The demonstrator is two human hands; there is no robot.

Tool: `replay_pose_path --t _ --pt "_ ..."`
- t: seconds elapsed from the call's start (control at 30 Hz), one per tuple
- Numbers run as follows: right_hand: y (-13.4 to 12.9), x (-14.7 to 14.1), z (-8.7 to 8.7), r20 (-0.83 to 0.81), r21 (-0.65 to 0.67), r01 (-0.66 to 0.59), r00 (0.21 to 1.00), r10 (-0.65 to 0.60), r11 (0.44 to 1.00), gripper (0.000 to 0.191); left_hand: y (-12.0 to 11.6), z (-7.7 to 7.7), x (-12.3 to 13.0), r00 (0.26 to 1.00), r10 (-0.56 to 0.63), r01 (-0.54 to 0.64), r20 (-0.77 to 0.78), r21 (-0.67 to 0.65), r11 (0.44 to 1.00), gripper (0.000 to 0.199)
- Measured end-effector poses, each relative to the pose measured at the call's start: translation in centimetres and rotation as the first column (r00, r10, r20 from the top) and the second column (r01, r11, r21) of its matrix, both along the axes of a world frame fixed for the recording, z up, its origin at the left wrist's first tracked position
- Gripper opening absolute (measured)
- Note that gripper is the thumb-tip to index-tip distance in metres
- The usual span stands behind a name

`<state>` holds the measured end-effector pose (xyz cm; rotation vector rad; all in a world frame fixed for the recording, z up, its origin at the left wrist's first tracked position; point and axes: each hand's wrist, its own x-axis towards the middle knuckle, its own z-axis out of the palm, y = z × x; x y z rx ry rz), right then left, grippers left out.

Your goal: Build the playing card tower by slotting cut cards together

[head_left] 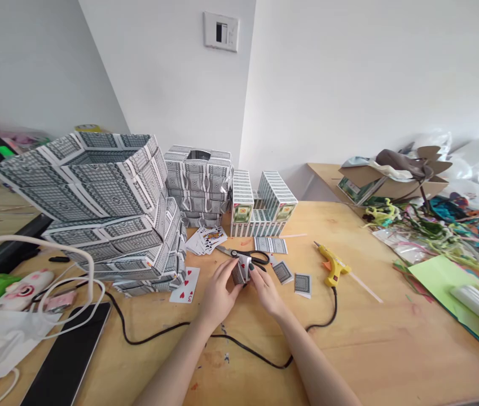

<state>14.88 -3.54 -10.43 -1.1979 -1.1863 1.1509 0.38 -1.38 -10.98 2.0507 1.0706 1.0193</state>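
Between my two hands, a small folded playing card (pixel 242 268) with a red heart showing is held above the table. My left hand (pixel 219 293) has its fingers closed on the card's left side. From the right, my right hand (pixel 266 288) pinches the same card, dark nail polish showing on a finger. Just beyond the fingers lie black-handled scissors (pixel 258 258), partly hidden by the card and hands. A hearts card (pixel 185 286) lies face up to the left. To the right are cut card pieces (pixel 283 272) with patterned backs. A fan of cards (pixel 205 241) rests behind.
Large structures of folded cards (pixel 108 180) stand at left and back. Stacked card boxes (pixel 264 206) stand by the wall. A yellow glue gun (pixel 332 265) lies right, its black cord (pixel 260 354) crossing under my forearms. Green paper (pixel 446 287) and colourful scraps (pixel 455 225) lie far right.
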Motion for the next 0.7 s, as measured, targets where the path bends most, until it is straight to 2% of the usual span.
replay_pose_path --t 0.1,0.17,0.3,0.5,0.7 --pt "0.3 0.1 -0.6 -0.048 -0.04 -0.006 0.999 0.004 0.999 0.039 0.0 0.1 0.0 1.0 -0.022 0.022 0.003 0.008 1.0 0.06" --pt "0.6 0.3 -1.0 -0.137 -0.088 -0.011 0.991 -0.001 0.996 0.04 0.0 0.2 0.0 0.999 -0.035 0.035 0.01 0.021 0.999 0.06" --pt "0.7 0.6 -0.6 -0.294 -0.145 -0.013 0.955 -0.03 0.989 0.047 -0.1 0.4 0.0 1.0 -0.02 0.019 0.023 0.055 0.998 0.059" --pt "0.3 0.0 1.1 -0.146 -0.12 0.015 0.989 -0.032 0.993 0.043 -0.1 0.4 0.0 0.999 -0.029 0.027 0.014 0.119 0.992 0.058" --pt "0.2 -0.6 1.1 -0.095 -0.101 0.033 0.995 -0.043 0.994 0.039 -0.2 0.4 0.0 1.0 -0.014 0.014 0.002 0.143 0.99 0.06"
